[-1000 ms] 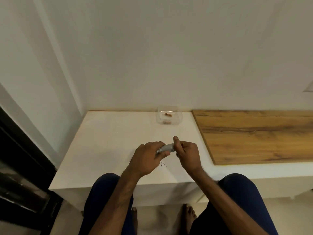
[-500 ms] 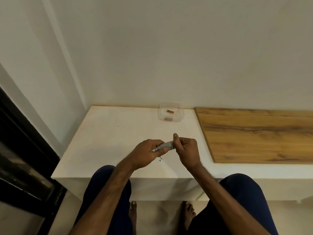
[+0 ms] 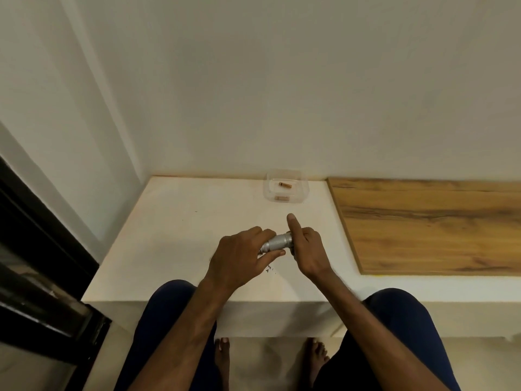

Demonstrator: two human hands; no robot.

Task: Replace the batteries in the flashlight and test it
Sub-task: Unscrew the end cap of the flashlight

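Gripping flashlight (image 3: 277, 242) in both hands, left hand (image 3: 239, 256), right hand (image 3: 308, 249) (forefinger now raised straighter).

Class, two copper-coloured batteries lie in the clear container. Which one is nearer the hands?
The front battery, by the clear container's near wall; the other battery lies behind it, closer to the wall.

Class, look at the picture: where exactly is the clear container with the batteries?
The clear container sits at the white counter's far edge against the wall, just left of the wooden board, beyond both hands.
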